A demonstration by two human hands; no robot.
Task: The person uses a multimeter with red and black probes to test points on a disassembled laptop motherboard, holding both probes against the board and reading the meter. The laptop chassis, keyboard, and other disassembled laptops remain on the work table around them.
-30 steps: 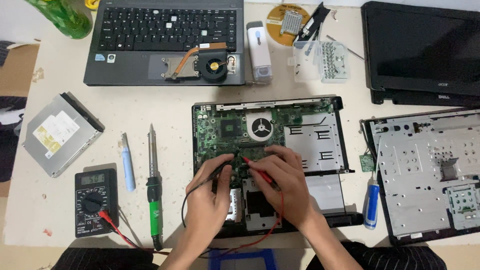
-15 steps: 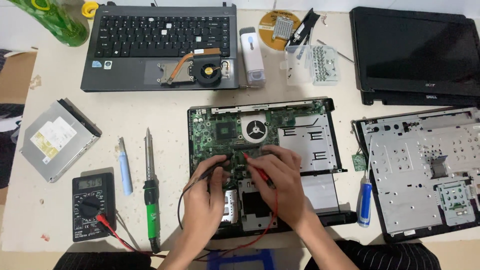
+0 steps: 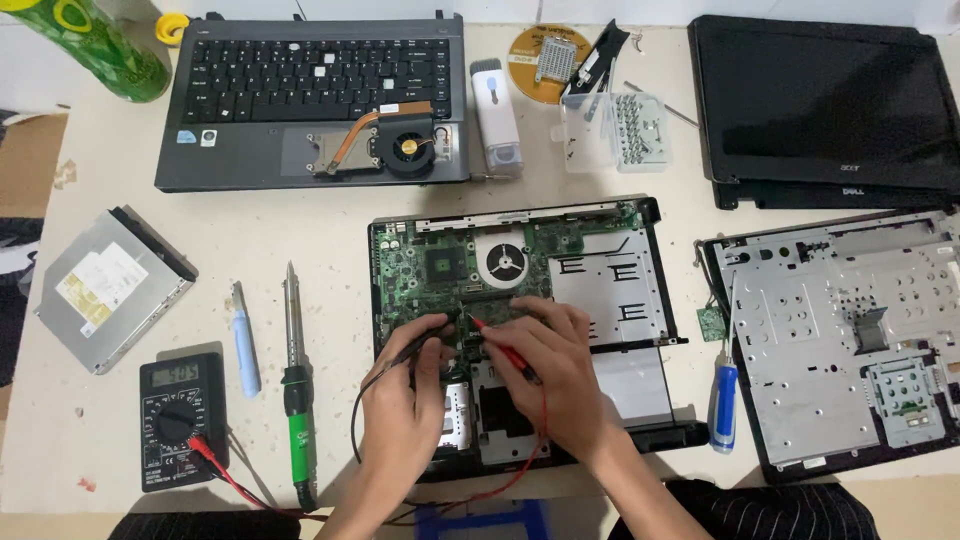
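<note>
- We hold the black probe [image 3: 425, 338] in our left hand [image 3: 405, 400], fingers closed round its shaft, so that its tip rests on the green motherboard [image 3: 440, 270] of the opened laptop base [image 3: 620, 300].
- Our right hand [image 3: 555, 375] is closed pen-fashion on the red probe [image 3: 500, 345], tip down on the board just beside the black one; the two points sit close together, which suits a reading across a small part.
- The laptop base lies near the middle of the bench [image 3: 280, 240], just in front of us, with our wrists resting over its near edge for steadiness.
- The black multimeter [image 3: 180, 420] sits by the near left corner, display facing up at us, its red lead [image 3: 240, 485] trailing along the near edge towards our hands.
- A green-handled soldering iron [image 3: 295, 400] and a blue pen-like tool [image 3: 245, 345] lie just to the right of the meter, within reach.
- Against the earlier frames, both hands and probes stay on the same patch of board; only our view has drifted slightly.
</note>
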